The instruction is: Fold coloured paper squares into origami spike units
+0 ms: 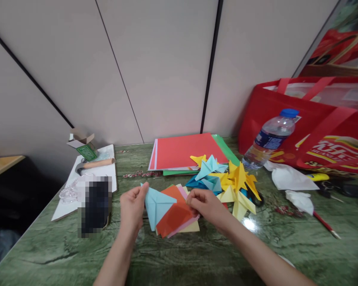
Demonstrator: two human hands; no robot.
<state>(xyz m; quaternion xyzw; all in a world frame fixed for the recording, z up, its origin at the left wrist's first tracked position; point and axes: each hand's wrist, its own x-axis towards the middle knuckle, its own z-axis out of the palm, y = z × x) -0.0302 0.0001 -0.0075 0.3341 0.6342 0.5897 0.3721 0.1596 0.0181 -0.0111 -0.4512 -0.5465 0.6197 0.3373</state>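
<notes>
My left hand (134, 204) pinches the left edge of a light blue folded paper figure (158, 206) with pointed wings. Below the figure lies a small stack of orange paper sheets (179, 218), with pink and pale yellow sheets showing underneath. My right hand (204, 204) is closed at the right side of this stack, fingertips together; what they hold, if anything, is hidden. Just beyond that hand is a pile of folded paper figures (226, 176) in yellow, light blue and darker blue.
Large red sheets (185, 151) lie against the wall. To the right stand a water bottle (271, 139) and a red bag (310, 123), with crumpled tissue (289, 174) in front. At left, a white board (74, 190) carries a hammer (95, 164), a small box (85, 145) and a blurred-out dark object (95, 208).
</notes>
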